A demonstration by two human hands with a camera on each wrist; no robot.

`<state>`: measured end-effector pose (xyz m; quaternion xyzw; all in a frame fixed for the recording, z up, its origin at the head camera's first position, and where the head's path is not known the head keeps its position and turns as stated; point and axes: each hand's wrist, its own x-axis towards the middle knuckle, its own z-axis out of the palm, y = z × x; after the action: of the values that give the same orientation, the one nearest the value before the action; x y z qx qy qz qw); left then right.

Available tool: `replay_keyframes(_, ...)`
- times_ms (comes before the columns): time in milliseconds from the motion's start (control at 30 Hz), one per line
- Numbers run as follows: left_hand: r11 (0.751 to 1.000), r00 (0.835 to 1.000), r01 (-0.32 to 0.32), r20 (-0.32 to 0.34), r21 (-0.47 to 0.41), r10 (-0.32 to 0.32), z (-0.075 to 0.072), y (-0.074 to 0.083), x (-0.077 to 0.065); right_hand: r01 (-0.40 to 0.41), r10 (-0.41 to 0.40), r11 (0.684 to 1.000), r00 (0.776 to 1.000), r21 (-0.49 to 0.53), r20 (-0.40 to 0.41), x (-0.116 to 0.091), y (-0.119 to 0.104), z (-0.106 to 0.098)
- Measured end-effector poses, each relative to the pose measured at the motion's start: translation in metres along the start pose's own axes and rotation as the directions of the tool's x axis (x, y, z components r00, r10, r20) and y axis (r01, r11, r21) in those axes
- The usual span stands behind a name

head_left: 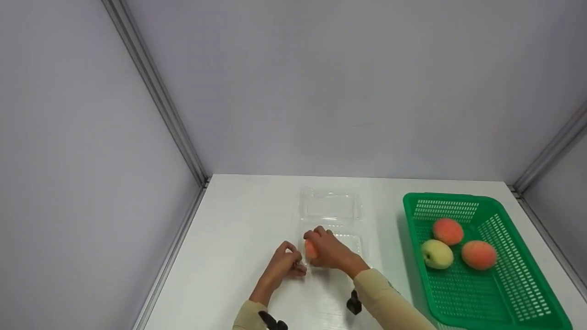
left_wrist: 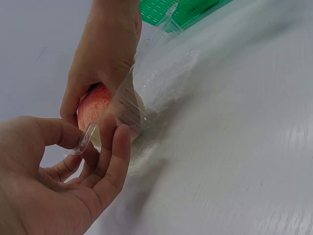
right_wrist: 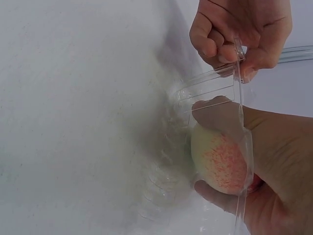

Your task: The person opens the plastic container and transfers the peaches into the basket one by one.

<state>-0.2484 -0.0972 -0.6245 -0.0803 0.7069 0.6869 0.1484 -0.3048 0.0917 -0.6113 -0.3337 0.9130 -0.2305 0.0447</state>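
A clear plastic clamshell box (head_left: 351, 241) lies on the white table, its lid (head_left: 331, 207) folded back toward the wall. My right hand (head_left: 328, 249) grips a red and pale yellow peach (right_wrist: 222, 161) inside the left part of the box, seen through the clear wall in the right wrist view. At the near left corner, my left hand (head_left: 285, 266) pinches the rim (left_wrist: 86, 138) of the box between thumb and finger. Its other fingers curl loosely beside the wall.
On the right of the table stands a green plastic basket (head_left: 415, 275). In it lie two reddish peaches (head_left: 448, 231) (head_left: 479, 255) and a yellowish peach (head_left: 437, 254). Grey walls (head_left: 348, 91) bound the table at the back and sides.
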Motion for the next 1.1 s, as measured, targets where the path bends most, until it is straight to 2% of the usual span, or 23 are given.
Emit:
replay_keyframes(700,1.000,1.000,-0.020,-0.001,-0.021,0.020,0.0000,-0.0010,-0.0008,-0.016,0.015,0.999,1.000,0.033,0.021,0.0011,0.0010,-0.0033)
replay_keyframes(1100,1.000,1.000,0.002,0.015,-0.029,-0.002,-0.0009,-0.0005,-0.0004,0.000,-0.001,1.000,1.000,0.016,0.016,0.0005,0.0037,-0.0046)
